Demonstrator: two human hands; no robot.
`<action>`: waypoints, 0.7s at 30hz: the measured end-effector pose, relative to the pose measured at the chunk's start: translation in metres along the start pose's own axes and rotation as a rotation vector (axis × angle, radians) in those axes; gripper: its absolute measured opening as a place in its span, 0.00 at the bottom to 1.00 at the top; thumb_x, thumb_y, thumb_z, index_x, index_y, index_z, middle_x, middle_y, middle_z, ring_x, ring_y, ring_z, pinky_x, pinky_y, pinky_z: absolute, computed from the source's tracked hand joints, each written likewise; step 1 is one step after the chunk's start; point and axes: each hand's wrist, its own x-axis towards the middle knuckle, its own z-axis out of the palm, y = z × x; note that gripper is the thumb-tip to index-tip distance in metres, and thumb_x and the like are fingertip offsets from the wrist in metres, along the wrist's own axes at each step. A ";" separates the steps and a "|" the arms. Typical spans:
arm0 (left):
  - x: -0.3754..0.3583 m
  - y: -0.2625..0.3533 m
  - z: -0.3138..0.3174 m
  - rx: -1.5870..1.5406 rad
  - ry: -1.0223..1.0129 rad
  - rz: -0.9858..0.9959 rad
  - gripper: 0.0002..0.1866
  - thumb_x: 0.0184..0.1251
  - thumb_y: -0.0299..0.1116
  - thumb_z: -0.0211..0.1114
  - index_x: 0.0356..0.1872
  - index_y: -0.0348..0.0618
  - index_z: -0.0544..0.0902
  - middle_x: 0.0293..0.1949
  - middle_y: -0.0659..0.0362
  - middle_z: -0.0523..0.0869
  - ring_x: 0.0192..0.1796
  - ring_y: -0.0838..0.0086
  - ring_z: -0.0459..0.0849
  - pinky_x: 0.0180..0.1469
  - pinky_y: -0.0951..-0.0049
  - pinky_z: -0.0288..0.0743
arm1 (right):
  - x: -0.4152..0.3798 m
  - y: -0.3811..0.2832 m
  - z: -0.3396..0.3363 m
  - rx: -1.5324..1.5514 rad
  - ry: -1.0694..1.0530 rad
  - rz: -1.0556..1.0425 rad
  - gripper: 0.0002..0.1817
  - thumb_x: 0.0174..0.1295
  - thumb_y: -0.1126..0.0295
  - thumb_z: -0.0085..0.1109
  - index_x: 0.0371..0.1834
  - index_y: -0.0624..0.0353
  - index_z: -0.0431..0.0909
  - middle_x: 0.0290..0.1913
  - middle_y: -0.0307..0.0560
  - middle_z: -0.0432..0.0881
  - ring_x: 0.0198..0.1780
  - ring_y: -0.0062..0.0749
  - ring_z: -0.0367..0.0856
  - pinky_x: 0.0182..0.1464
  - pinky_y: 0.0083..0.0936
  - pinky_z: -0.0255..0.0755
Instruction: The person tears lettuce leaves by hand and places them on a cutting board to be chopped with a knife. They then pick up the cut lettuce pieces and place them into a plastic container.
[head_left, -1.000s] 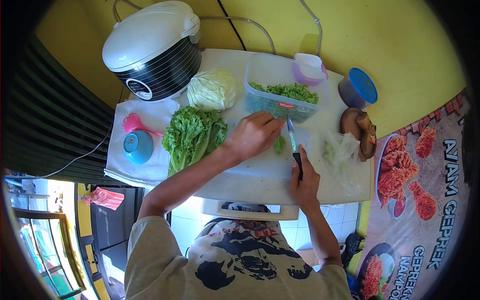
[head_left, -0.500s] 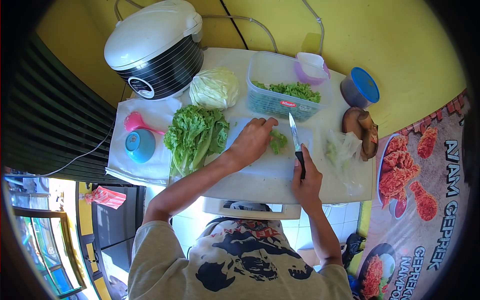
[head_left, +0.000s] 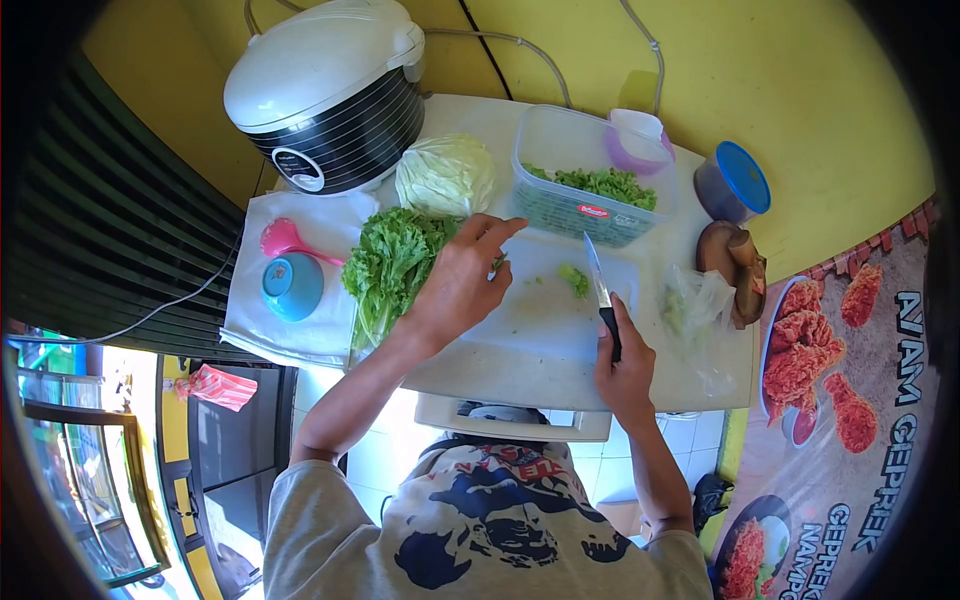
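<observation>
My right hand [head_left: 625, 368] grips a knife [head_left: 604, 305] by its black handle, the blade pointing up and away over the right side of the white cutting board [head_left: 540, 320]. A small piece of lettuce [head_left: 573, 280] lies on the board left of the blade, with tiny green scraps around it. My left hand [head_left: 462, 285] is over the board's left side, fingers apart, beside the leafy lettuce [head_left: 392, 262], partly covering it. A little green shows by its fingertips. Behind the board stands a clear plastic container [head_left: 590, 222] with lettuce leaves inside.
A pale cabbage [head_left: 445, 175] sits behind the lettuce, near a rice cooker [head_left: 335, 110]. At left are a blue bowl [head_left: 292, 287] and a pink ladle [head_left: 285, 238]. On the right are a plastic bag [head_left: 703, 310], a brown wooden-looking object [head_left: 735, 265] and a blue-lidded tub [head_left: 733, 183].
My left hand has moved left from the small lettuce piece toward the leafy lettuce, its fingers spreading. The piece stays on the board. My right hand still holds the knife; the view has shifted slightly.
</observation>
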 end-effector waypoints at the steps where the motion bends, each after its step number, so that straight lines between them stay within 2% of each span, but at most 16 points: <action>1: -0.003 0.005 0.002 -0.008 -0.018 0.000 0.26 0.67 0.20 0.72 0.68 0.40 0.82 0.53 0.49 0.85 0.46 0.62 0.90 0.50 0.65 0.86 | 0.000 -0.001 0.000 -0.005 -0.006 0.001 0.27 0.72 0.78 0.62 0.74 0.61 0.76 0.42 0.62 0.90 0.33 0.49 0.92 0.36 0.35 0.83; 5: -0.008 -0.004 0.014 -0.059 -0.018 0.011 0.25 0.69 0.22 0.71 0.67 0.41 0.82 0.55 0.48 0.86 0.50 0.55 0.89 0.52 0.59 0.85 | 0.000 0.000 -0.001 -0.002 -0.019 0.023 0.26 0.72 0.78 0.63 0.73 0.62 0.77 0.42 0.62 0.90 0.34 0.49 0.92 0.37 0.34 0.83; 8: -0.008 -0.020 0.010 0.042 0.017 0.075 0.21 0.70 0.24 0.72 0.63 0.41 0.85 0.54 0.48 0.86 0.50 0.52 0.89 0.54 0.57 0.85 | 0.001 -0.002 -0.001 0.017 -0.014 0.039 0.25 0.72 0.77 0.63 0.72 0.62 0.78 0.43 0.61 0.91 0.36 0.49 0.93 0.38 0.34 0.85; 11: -0.016 -0.030 0.008 0.241 -0.049 0.166 0.16 0.68 0.26 0.73 0.56 0.41 0.89 0.51 0.48 0.87 0.49 0.51 0.89 0.54 0.57 0.84 | -0.001 0.001 0.000 0.009 -0.013 0.015 0.24 0.72 0.77 0.63 0.71 0.61 0.79 0.45 0.61 0.91 0.37 0.49 0.94 0.40 0.34 0.86; 14: -0.026 -0.037 0.020 0.273 -0.041 0.208 0.11 0.67 0.27 0.75 0.49 0.40 0.91 0.46 0.49 0.87 0.46 0.53 0.88 0.51 0.57 0.84 | 0.003 -0.004 -0.001 -0.018 -0.032 -0.021 0.25 0.71 0.78 0.64 0.71 0.61 0.79 0.44 0.60 0.91 0.37 0.47 0.94 0.39 0.35 0.86; 17: -0.034 -0.030 0.028 0.243 -0.002 0.069 0.10 0.65 0.27 0.76 0.46 0.39 0.90 0.42 0.51 0.87 0.44 0.54 0.88 0.48 0.56 0.84 | 0.003 -0.012 -0.001 0.010 -0.086 -0.030 0.26 0.70 0.78 0.64 0.73 0.59 0.79 0.42 0.57 0.91 0.32 0.43 0.92 0.34 0.34 0.84; 21: -0.041 -0.031 0.036 0.238 0.101 0.056 0.09 0.65 0.26 0.76 0.44 0.38 0.89 0.37 0.51 0.87 0.41 0.55 0.88 0.44 0.56 0.84 | -0.002 -0.028 -0.002 -0.037 -0.251 -0.095 0.29 0.69 0.76 0.64 0.75 0.53 0.78 0.34 0.51 0.88 0.25 0.40 0.86 0.28 0.35 0.80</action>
